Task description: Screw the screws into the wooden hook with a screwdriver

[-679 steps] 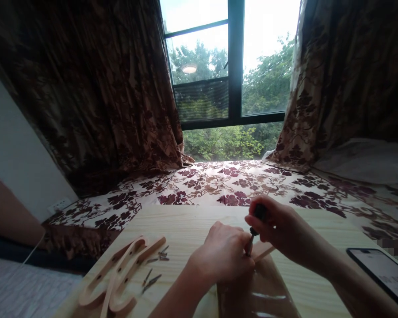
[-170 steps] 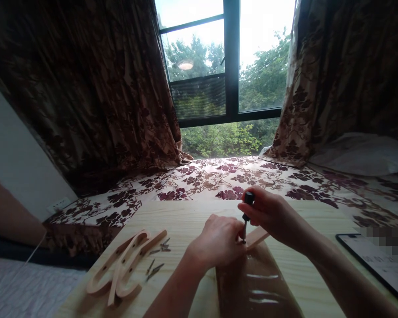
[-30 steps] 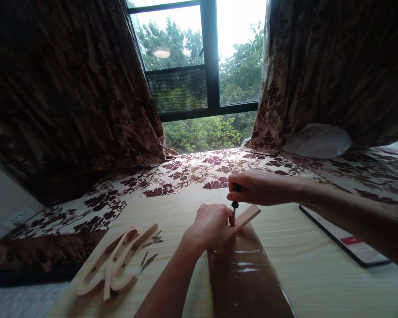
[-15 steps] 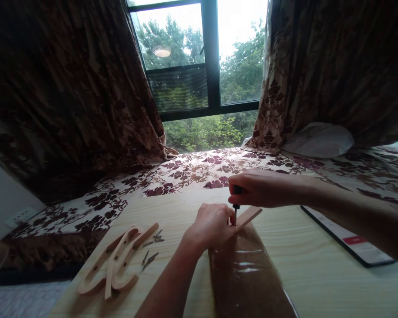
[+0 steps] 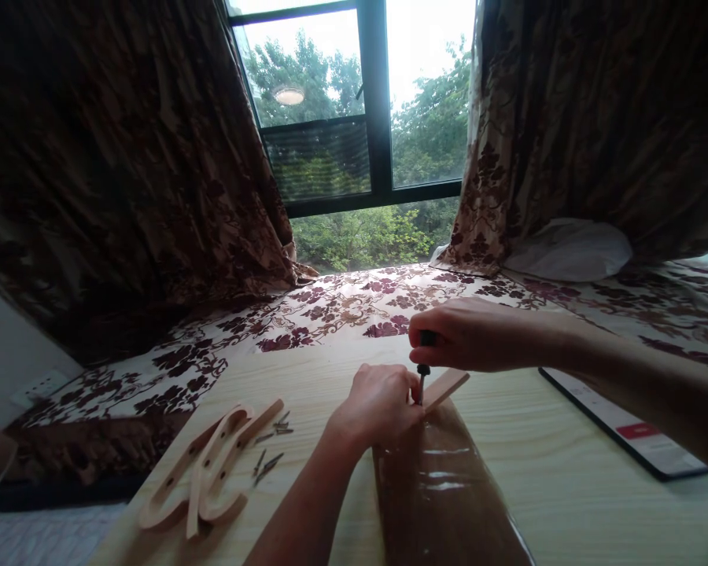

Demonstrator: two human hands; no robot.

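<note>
My right hand (image 5: 457, 336) is wrapped round the dark handle of a screwdriver (image 5: 425, 360), which stands nearly upright with its shaft pointing down. My left hand (image 5: 383, 397) is closed at the screwdriver's tip, its fingers pressing on a pale wooden piece (image 5: 447, 388). What the fingertips pinch there is too small to tell. The wooden piece lies across the far end of a long brown block with a glossy wrapping (image 5: 448, 495). Left of my left hand, curved wooden hooks (image 5: 212, 468) with dark holes rest on the table beside several screws (image 5: 268, 465).
The light wooden table (image 5: 307, 377) carries a tablet (image 5: 631, 428) at the right, partly under my right forearm. Behind the table lies a floral cloth (image 5: 354, 303) below the window. A white bag (image 5: 569, 250) sits at the back right, by the curtain.
My right hand has shifted very slightly to the right, and the screwdriver's handle now leans a little more to the right. Both hands keep their places otherwise.
</note>
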